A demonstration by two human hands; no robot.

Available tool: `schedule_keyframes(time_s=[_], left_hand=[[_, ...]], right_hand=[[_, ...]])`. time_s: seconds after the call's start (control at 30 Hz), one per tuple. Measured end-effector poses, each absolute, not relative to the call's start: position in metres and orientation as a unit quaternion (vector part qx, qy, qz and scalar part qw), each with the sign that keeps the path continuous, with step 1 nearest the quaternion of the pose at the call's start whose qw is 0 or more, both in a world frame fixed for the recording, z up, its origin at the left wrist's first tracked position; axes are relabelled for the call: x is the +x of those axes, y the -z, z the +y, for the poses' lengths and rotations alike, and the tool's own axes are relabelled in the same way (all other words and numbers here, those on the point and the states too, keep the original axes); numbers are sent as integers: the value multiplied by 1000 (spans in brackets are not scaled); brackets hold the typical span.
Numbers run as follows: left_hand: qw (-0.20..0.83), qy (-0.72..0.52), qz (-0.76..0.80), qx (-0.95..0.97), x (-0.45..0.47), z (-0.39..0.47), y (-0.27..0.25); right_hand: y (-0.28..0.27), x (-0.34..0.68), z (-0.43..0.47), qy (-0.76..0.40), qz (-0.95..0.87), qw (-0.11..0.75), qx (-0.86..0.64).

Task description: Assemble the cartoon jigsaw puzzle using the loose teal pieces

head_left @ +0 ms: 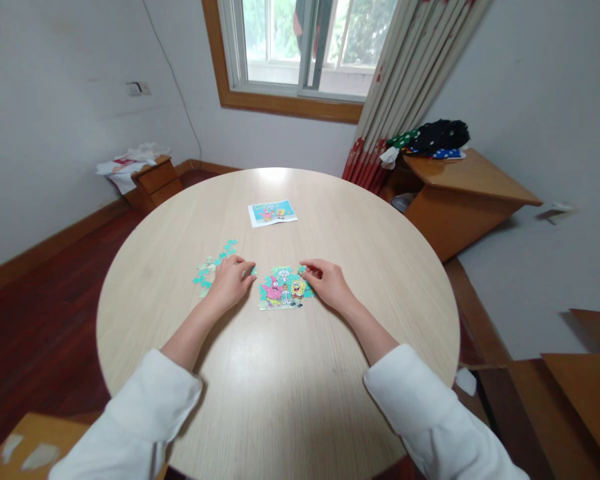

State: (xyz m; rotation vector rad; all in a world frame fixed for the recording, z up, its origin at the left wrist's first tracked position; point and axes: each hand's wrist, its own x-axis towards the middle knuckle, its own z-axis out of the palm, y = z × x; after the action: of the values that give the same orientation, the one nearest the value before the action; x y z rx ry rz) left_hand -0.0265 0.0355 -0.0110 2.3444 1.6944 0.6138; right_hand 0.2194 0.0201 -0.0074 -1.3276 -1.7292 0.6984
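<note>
Left hand (230, 279): fingertips closed on a small piece (255, 271). Right hand (329, 283): fingertips closed on a second piece (301, 269) beside the puzzle (283, 291). Cabinet (447, 213): contains a grey item (404, 202), indistinct.

I can read no lettering from here; the yellowish marks (265, 206) along the printed sheet's (274, 217) top are too small to make out

Plain white sleeves (125, 410), loose, softly creased; wide cuffs (393, 373), same white.
</note>
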Motion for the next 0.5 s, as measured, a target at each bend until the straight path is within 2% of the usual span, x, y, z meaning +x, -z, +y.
schedule_keyframes(time_s=[0.5], left_hand=[[61,-182,595,780,-24,34,8]], right_hand=[[10,219,20,-305,-673,427,-522]])
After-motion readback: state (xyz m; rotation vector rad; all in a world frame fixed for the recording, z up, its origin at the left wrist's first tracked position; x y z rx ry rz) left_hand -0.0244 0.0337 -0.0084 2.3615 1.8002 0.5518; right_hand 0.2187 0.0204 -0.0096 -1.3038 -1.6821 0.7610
